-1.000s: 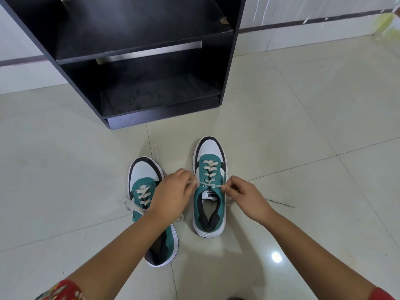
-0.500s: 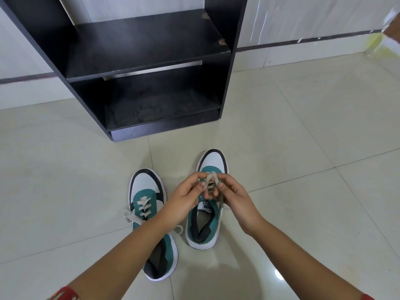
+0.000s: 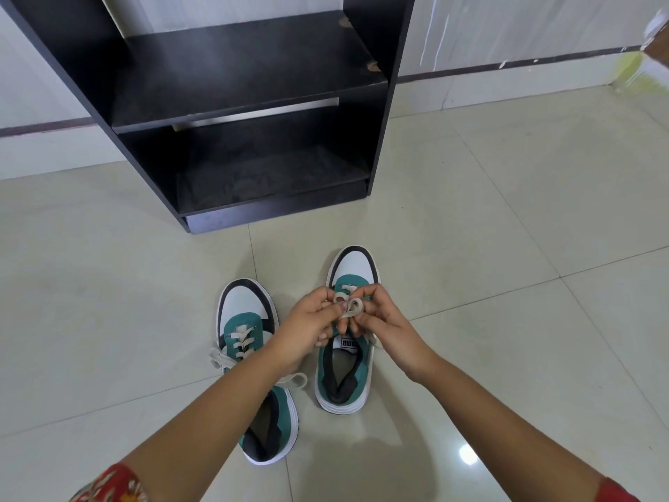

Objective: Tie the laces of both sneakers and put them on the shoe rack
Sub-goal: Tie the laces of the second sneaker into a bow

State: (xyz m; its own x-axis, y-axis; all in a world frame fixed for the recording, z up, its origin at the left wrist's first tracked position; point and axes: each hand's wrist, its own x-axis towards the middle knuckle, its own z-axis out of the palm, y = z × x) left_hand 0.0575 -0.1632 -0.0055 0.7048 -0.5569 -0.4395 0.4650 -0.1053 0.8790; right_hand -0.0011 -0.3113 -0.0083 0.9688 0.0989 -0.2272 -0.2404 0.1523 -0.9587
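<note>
1. Head view: left hand (image 3: 307, 322) and right hand (image 3: 385, 320) meet over the right sneaker (image 3: 345, 331), both grips pinching its cream laces (image 3: 349, 306) into small loops above the tongue.
2. Right sneaker (teal, white toe, black trim) sits flat on the tiled floor (image 3: 506, 248), toe toward the shoe rack (image 3: 253, 103).
3. Left sneaker (image 3: 253, 356) lies just beside it, nearer the camera, partly under the left forearm; its loose lace ends (image 3: 293, 380) spill out to both sides.
4. Shoe rack is black with open shelves and stands against the wall, beyond the sneakers and apart from them.
5. Red patterned sleeve (image 3: 108, 483) shows at the left arm's lower edge.
</note>
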